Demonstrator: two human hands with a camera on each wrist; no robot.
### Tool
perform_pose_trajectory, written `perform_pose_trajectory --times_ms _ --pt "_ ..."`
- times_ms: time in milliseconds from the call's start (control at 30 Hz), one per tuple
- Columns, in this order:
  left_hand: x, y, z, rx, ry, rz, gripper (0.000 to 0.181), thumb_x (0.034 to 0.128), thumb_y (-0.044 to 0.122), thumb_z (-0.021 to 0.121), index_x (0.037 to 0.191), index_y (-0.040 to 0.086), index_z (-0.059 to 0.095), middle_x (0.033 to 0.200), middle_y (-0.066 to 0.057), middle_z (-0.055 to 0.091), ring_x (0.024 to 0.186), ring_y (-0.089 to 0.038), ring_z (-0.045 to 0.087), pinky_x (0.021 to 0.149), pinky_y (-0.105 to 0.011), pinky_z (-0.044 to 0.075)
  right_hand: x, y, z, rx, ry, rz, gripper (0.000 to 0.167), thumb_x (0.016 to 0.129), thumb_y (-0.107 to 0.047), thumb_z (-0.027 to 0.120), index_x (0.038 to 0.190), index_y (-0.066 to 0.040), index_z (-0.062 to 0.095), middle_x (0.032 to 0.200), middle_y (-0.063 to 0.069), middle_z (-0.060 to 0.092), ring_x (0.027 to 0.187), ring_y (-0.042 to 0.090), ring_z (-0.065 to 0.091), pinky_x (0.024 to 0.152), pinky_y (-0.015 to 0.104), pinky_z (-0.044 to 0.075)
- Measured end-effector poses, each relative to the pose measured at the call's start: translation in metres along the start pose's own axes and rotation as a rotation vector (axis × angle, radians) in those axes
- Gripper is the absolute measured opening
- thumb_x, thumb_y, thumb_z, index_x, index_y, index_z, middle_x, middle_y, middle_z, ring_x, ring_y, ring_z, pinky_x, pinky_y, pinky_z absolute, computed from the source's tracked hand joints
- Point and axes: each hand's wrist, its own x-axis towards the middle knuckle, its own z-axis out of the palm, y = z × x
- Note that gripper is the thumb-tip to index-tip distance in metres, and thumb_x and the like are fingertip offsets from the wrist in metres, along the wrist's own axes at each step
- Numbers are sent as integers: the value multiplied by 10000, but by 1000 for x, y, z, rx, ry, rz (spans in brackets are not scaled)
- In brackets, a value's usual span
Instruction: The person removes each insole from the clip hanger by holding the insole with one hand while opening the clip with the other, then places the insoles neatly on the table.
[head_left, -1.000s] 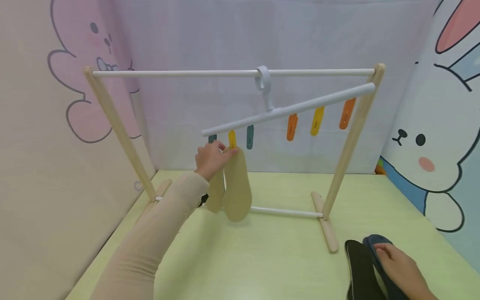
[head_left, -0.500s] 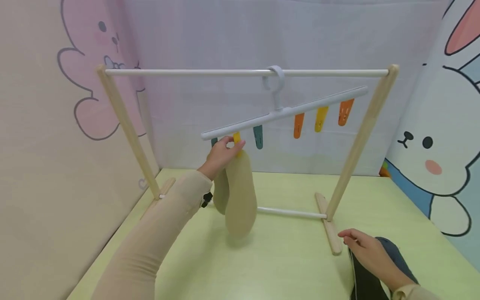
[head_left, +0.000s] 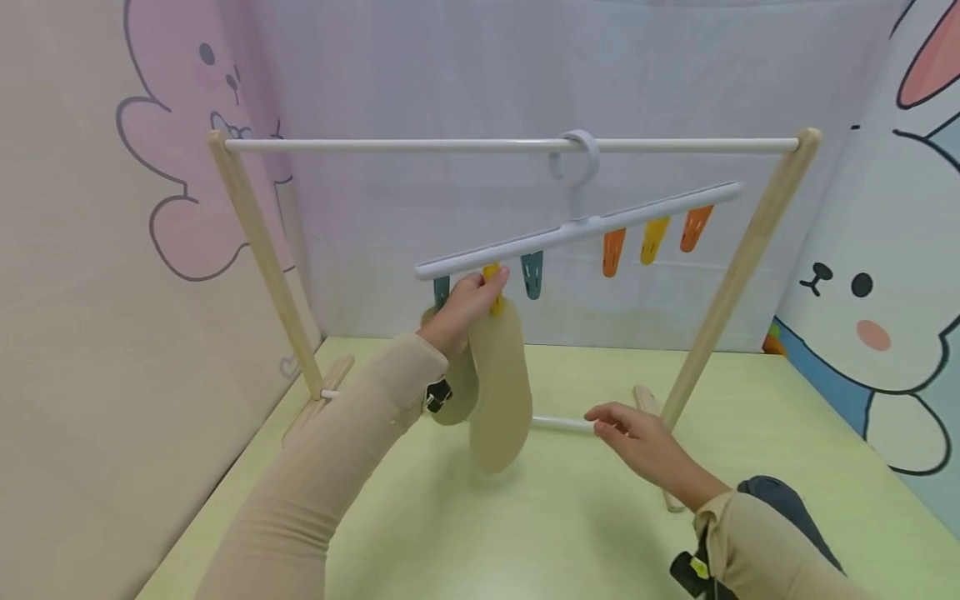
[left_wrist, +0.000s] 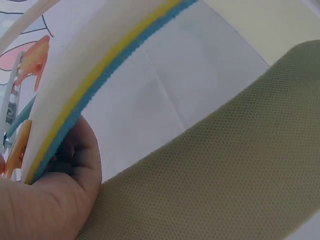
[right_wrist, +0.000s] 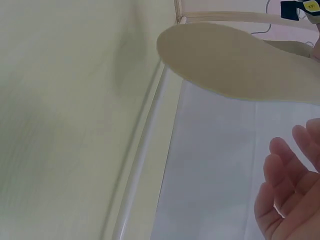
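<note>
Green clip (head_left: 442,292) at the low left end of the tilted hanger (head_left: 517,247) seems to hold the rear insole (head_left: 461,387), though the left hand (head_left: 460,317) hides the join. That hand's grip pinches the yellow clip (head_left: 496,305) at the top of the front insole (head_left: 501,396), which hangs wide end down above the table (head_left: 570,525). So 2 insoles look hung; whether the front 1 stays up unaided, I cannot tell. Rightward, 4 clips hold nothing: 2nd green clip (head_left: 532,275), inner orange clip (head_left: 613,252), 2nd yellow clip (head_left: 655,240), outer orange clip (head_left: 697,228). Lower down, the right hand (head_left: 637,440) is empty, fingers loosely bent. Far right, a dark thing (head_left: 783,504), partly sleeve-covered, lies unhung, perhaps another insole left to do.
</note>
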Motion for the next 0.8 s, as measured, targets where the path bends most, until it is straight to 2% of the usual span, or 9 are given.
perform_pose_trajectory --times_ms 133,267,367,533,633,733,800 --pt "0 -1 3 -17 -32 16 413 1016 396 445 1195 25 484 1051 -60 473 991 -199 436 991 -389 336 13 -3 10 -10 16 35 254 972 -117 565 1163 47 591 930 62 613 787 161 566 653 299 467" --pt "0 -3 7 -18 -57 27 362 1022 385 434 1088 32 479 1002 -58 451 970 -204 423 938 -372 336 26 -7 18 65 35 109 308 988 -134 539 1236 49 538 987 108 593 855 223 558 703 339 457" --pt "-1 -4 10 10 -58 26 368 1021 395 430 1084 36 479 998 -57 454 981 -206 427 926 -369 338 33 -10 25 140 26 160 338 994 -176 533 1257 37 526 1005 110 590 898 228 539 723 342 440" --pt "-2 -6 17 54 -50 50 369 1019 393 438 1105 38 492 961 -48 453 954 -197 438 891 -360 353 37 -15 41 225 16 221 304 971 -161 572 1191 49 557 980 84 604 926 207 542 771 329 457" --pt "-2 -7 21 43 -49 65 344 1019 380 448 1070 42 488 918 -43 444 904 -182 437 847 -337 353 37 -17 48 313 22 251 243 958 -113 585 1121 66 571 986 93 623 937 202 559 818 342 458" --pt "-1 -6 23 -9 -76 43 355 1020 363 453 1156 37 486 975 -55 544 929 -202 528 881 -324 396 36 -19 55 379 19 258 217 967 -105 571 1077 82 571 1006 127 645 929 189 580 834 353 456" --pt "0 -5 24 -58 -95 24 395 1020 348 457 1259 33 465 1109 -86 575 1031 -231 556 953 -339 394 35 -20 59 391 17 233 218 973 -100 559 1054 102 574 1005 165 660 913 189 594 822 350 465"
